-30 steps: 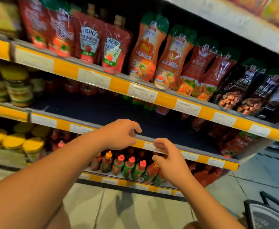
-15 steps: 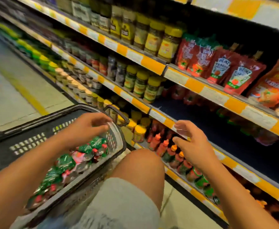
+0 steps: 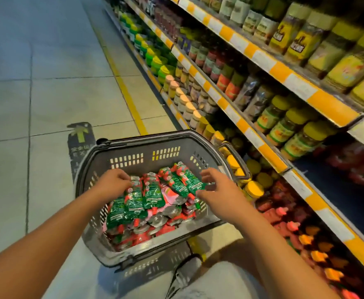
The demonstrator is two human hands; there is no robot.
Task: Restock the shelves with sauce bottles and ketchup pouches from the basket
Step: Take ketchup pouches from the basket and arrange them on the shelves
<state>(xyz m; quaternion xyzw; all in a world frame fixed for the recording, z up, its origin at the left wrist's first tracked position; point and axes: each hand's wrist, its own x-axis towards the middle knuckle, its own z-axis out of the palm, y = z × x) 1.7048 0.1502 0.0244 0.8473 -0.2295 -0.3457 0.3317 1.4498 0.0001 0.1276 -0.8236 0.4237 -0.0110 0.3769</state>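
Green-and-red foil ketchup pouches (image 3: 155,197) now lie under your hands, turned from the shelf: left hand (image 3: 112,182) pinches one, right hand (image 3: 217,190) hovers spread, ready to restock.

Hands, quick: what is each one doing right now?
Left hand: fingers curled on the ketchup pouches; a firm hold cannot be told.
Right hand: open, fingers spread, touching pouches.

Tiled floor (image 3: 47,93) seen at left, marked by yellow line (image 3: 131,100) and dark arrow sticker (image 3: 80,139). Grey basket (image 3: 133,152) apparently set on floor beside shelves (image 3: 260,59); contact hidden. Yellow-lidded jars (image 3: 297,128) ranged on middle shelves. Green-lidded jars (image 3: 155,61) lined on lowest shelf further off; red bottles (image 3: 284,214) nearer, blurred.
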